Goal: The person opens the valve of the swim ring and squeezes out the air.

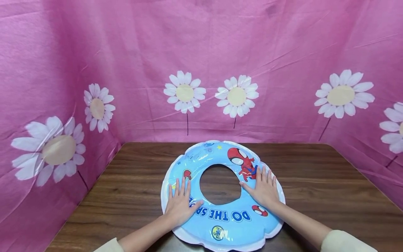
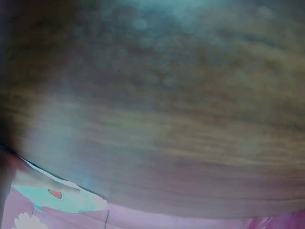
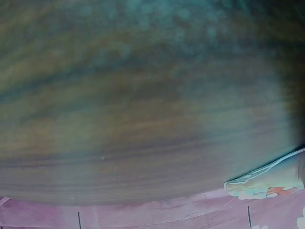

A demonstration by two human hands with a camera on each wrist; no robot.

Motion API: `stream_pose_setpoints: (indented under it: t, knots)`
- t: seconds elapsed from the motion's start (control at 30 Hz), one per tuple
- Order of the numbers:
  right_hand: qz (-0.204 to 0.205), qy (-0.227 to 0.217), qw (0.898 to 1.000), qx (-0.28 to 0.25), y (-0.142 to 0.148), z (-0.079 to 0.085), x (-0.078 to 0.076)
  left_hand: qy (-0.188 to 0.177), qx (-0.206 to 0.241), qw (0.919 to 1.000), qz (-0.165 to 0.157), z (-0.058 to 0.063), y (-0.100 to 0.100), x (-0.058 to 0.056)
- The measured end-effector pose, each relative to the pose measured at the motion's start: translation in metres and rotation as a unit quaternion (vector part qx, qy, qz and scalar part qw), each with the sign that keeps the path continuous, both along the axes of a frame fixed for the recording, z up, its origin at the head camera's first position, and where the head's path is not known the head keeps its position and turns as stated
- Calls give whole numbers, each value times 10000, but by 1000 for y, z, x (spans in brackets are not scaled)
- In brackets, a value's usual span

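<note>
An inflated blue swim ring (image 1: 233, 231) with a white rim lies on the table in the head view, its lettering upside down and a red cartoon figure at its upper right. My left hand (image 1: 180, 207) rests on the ring's left side, fingers straight and pointing away from me. On the right side my right hand (image 1: 266, 190) lies flat with its fingers spread. A small part of the swim ring (image 2: 66, 199) shows at the lower left of the left wrist view. In the right wrist view the ring's edge (image 3: 262, 183) appears at the lower right.
The brown wood-grain table (image 1: 126, 189) extends to both sides of the ring. Pink cloth (image 1: 201, 42) printed with white daisies hangs behind the table and along its left and right sides.
</note>
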State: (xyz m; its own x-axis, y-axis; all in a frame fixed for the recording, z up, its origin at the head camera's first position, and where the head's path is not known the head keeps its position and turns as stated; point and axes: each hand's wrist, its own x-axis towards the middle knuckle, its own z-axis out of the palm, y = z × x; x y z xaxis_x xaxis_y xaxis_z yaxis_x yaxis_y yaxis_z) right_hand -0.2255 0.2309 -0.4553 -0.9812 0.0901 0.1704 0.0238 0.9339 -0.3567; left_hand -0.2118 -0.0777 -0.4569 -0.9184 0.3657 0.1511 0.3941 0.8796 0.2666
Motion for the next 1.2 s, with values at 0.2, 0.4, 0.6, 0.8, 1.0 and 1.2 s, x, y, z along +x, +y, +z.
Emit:
stream_pose_setpoints:
  t: [0.2,0.4,0.6,0.8,1.0,1.2]
  knots:
    - [-6,-36,10000,-4,-2,0,-2,-1039,1565,9822,46,20,-7,-4]
    - [13,-75,10000,29,-3,-2,-2,-367,2223,9711,785,28,-12,-19]
    - [14,58,10000,-4,0,-1,-2,417,1180,9883,873,17,0,-49]
    - [73,-22,10000,49,-1,-4,-1,20,305,9922,1208,1,4,-63]
    - [32,53,10000,30,0,0,-1,-109,291,9931,1131,2,6,-66]
    - [155,-448,9984,-309,4,13,-1,-260,218,9931,1126,4,6,-65]
